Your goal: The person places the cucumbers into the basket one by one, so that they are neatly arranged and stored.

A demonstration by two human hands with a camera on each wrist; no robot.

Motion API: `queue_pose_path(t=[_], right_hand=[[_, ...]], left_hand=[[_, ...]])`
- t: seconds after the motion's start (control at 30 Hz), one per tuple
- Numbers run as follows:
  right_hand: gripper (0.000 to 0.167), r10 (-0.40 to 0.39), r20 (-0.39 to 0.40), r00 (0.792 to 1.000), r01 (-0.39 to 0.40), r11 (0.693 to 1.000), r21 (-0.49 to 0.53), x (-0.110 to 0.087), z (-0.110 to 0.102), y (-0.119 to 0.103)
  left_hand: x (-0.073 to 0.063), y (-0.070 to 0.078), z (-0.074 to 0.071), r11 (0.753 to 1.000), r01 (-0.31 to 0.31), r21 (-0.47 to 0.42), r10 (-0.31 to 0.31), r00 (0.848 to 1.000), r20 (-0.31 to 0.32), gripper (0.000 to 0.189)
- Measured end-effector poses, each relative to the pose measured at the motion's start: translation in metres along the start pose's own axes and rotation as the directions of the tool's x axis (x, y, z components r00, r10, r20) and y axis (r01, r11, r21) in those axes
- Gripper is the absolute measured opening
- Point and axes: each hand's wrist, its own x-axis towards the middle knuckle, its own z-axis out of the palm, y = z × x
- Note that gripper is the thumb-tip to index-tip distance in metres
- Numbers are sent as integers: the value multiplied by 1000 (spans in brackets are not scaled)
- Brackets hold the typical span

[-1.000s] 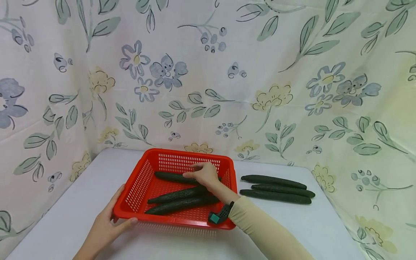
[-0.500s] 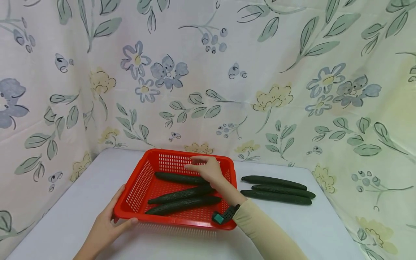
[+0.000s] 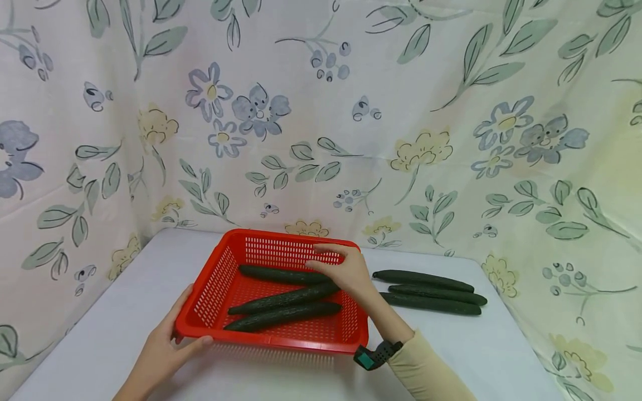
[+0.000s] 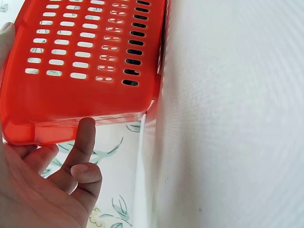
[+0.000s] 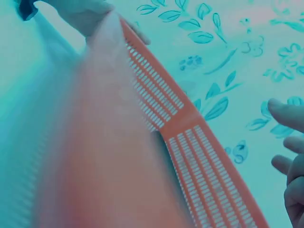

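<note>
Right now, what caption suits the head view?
Three cucumbers in a red basket, three more beside it on the table.

White table (image 3: 261,384). Directly on it: red perforated basket (image 3: 271,338); at basket's three o'clock, three dark-green cucumbers (image 3: 436,292), close together, ends pointing roughly nine and three.

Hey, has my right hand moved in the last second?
Yes, to the right in the head view: the right hand is now closer to the three cucumbers lying on the table.
</note>
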Motion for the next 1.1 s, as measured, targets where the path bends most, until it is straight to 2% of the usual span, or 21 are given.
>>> queue_pose_path(t=[0.17, 0.3, 0.63, 0.93, 1.1], right_hand=[[48, 52, 5, 999, -52, 999, 7, -22, -15, 7], [48, 60, 1, 998, -60, 998, 15, -35, -23, 12], [48, 111, 13, 994, -112, 989, 95, -66, -32, 20], [50, 112, -24, 993, -108, 985, 134, -74, -41, 33], [48, 117, -51, 992, -110, 986, 125, -73, -49, 39]], left_hand=[[0, 1, -1, 1000, 7, 6, -7, 1000, 4, 113], [0, 1, -1, 1000, 10, 5, -10, 1000, 5, 114], [1, 1, -2, 1000, 3, 13, -3, 1000, 7, 112], [1, 2, -2, 1000, 22, 5, -22, 1000, 18, 112], [1, 2, -1, 1000, 7, 9, -7, 1000, 14, 113]])
